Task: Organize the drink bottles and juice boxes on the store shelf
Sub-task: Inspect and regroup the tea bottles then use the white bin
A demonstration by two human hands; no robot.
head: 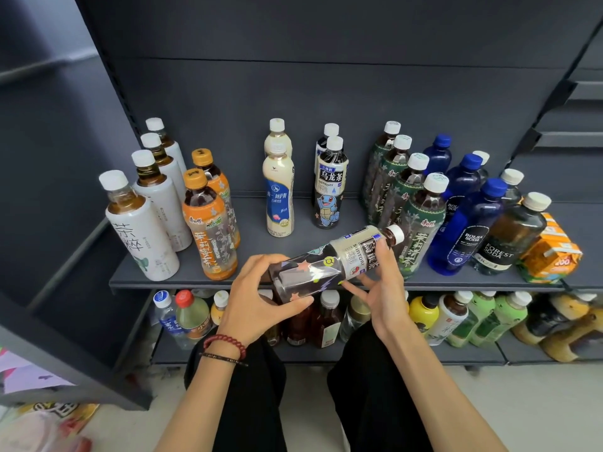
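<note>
Forearms and black trousers fill the bottom of the head view, with a red bead bracelet (225, 342) on the left wrist

Hard to make out:
- bottom-left corner is coloured packaging, blurred and cut by the frame, can't identify
- lower shelf bottles (456, 318) are cut off by the shelf lip above; the middle ones are blocked by both hands
- juice boxes (551, 252) at the far right of the shelf (163, 283) are orange with print too smeared to read
- rear bottles in every row are mostly covered by the ones in front

Held item: oolong tea bottle (326, 265), dark sleeve with stars, cream band with SUNTORY text lying sideways, white cap, dark liquid. Its base is covered by fingers

Orientation: it lies almost flat, long axis running lower-left to upper-right, cap pointing right and away, close to the green-label bottles (421, 223)

Position: off the shelf, in the air over the front lip, in front of two matching upright oolong bottles (329, 190), with the orange-label bottles (208, 230) off to its left

Hands:
- left hand (257, 298) is wrapped round the base end, thumb underneath
- right hand (381, 288) grasps the label end, thumb across the cream band, fingers under

Other rows stand upright: white-label tea (143, 236), cream bottles (278, 194), blue bottles (460, 230)
</note>
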